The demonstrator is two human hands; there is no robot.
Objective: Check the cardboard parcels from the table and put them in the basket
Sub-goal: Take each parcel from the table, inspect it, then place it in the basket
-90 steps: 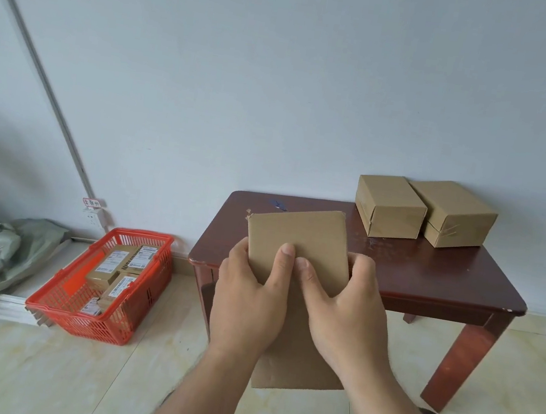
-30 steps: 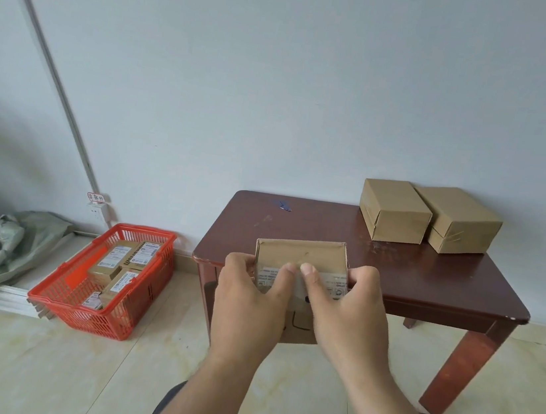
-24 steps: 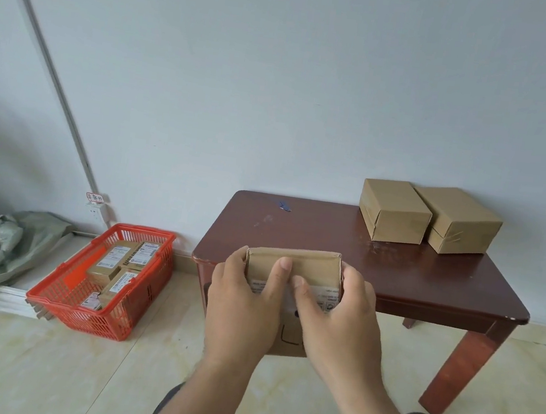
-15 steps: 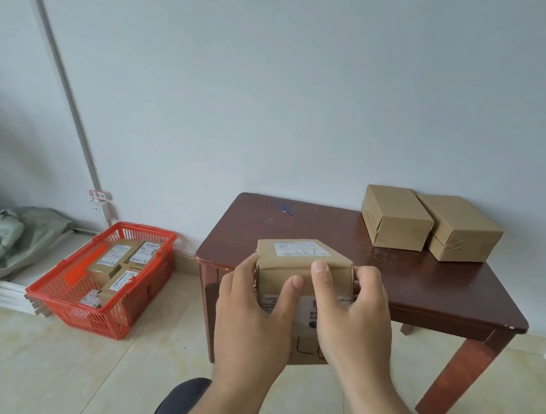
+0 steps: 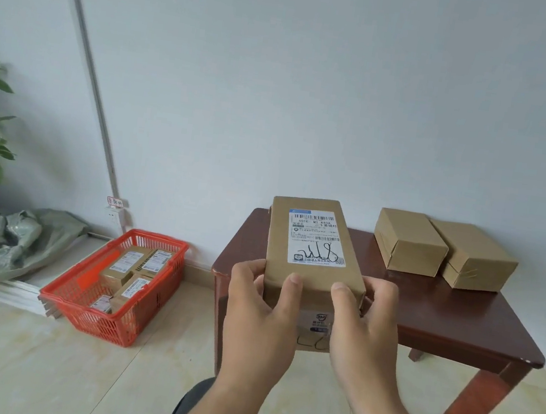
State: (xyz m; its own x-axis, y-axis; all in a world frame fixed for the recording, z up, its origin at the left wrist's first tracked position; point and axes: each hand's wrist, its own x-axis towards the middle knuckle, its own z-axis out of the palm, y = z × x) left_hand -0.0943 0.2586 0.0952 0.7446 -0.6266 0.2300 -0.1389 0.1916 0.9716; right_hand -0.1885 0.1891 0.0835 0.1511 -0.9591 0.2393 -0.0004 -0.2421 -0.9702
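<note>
With the dark brown wooden table (image 5: 458,321) and red plastic mesh basket (image 5: 90,315) set apart by open floor, our left hand (image 5: 258,323) and right hand (image 5: 364,333) clasp the labelled brown cardboard parcel (image 5: 311,274) (inspection step), which next swings left, clearing the basket rim.

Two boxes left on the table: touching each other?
Touching. In the head view the left box and the right box sit side by side on the table, with no gap visible along their shared edge.
</note>
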